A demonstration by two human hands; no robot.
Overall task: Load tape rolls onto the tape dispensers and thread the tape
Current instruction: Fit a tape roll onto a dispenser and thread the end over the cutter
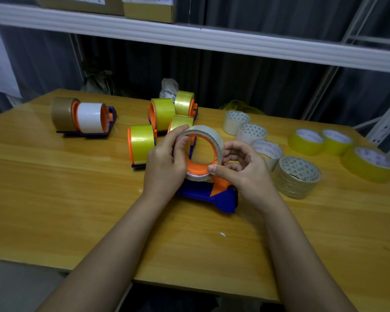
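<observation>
A blue and orange tape dispenser (pixel 221 197) lies on the wooden table (pixel 54 199) in front of me. A clear tape roll (pixel 212 135) sits around its orange hub (pixel 196 168). My left hand (pixel 164 163) grips the roll's left rim, thumb inside the ring. My right hand (pixel 241 170) pinches the roll's right lower edge beside the orange arm. Behind stand several loaded dispensers with yellow tape (pixel 142 143), and farther left one with brown tape (pixel 62 113) and one with white tape (pixel 90 118).
Loose rolls lie to the right: whitish ones (pixel 235 122), a clear stack (pixel 298 176) close to my right hand, and yellow ones (pixel 306 141) toward the table's right edge. A white shelf beam (pixel 212 41) with cartons runs overhead at the back.
</observation>
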